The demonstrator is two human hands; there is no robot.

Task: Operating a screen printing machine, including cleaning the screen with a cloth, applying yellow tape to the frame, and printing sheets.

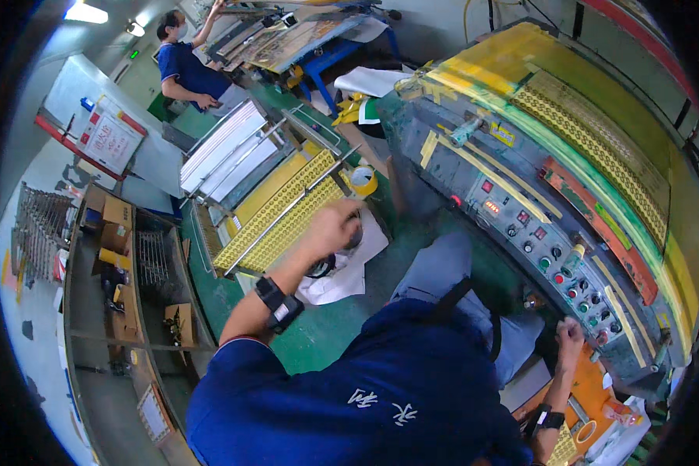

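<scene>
- The machine [419, 124] stands on the right side, and its panel [534, 252] with knobs and buttons faces the person.
- The left hand [336, 230] is to the left of the machine, well apart from it. Its fingers are bent inward, about half closed. The hand is a little blurred, so I cannot tell if it holds something.
- White paper [348, 281] lies under this hand, left of the machine. Whether they touch, I cannot tell.
- The rack [297, 206] with yellow sheets [291, 230] is farther left of the machine, near the left hand.
- The right hand [569, 332] is just beside the lower end of the machine. Its fingers are curled loosely together. I see nothing held in it, and I cannot tell if it touches the panel.
- The orange table [596, 378] is below this end of the machine.
- A co-worker [185, 74] stands far left of the machine, one arm raised.
</scene>
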